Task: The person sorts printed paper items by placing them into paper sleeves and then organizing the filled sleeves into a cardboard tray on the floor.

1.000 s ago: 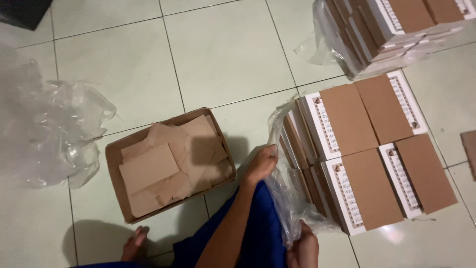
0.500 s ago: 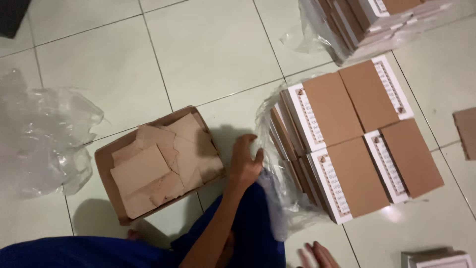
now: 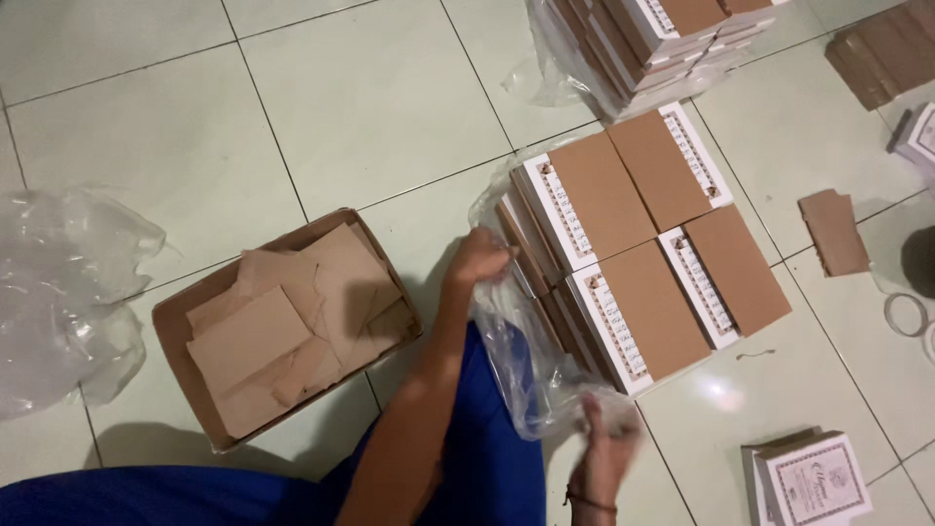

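Both hands, left hand [image 3: 479, 261] and right hand [image 3: 606, 443], fingers closed on clear plastic wrap [image 3: 521, 375] around brown booklet stack [image 3: 633, 248].

- I see my left hand [image 3: 479, 261] gripping the clear plastic wrap [image 3: 521, 365] at the near edge of the stack of brown-and-white booklets [image 3: 643, 253].
- My right hand [image 3: 606, 450] pinches the same wrap lower down, beside the stack's corner.
- An open cardboard box [image 3: 175, 336] of brown card scraps sits to the left on the tiled floor [image 3: 370, 107].
- Crumpled plastic [image 3: 58, 292] lies farther left.
- Another wrapped stack [image 3: 662, 34] rests beyond.
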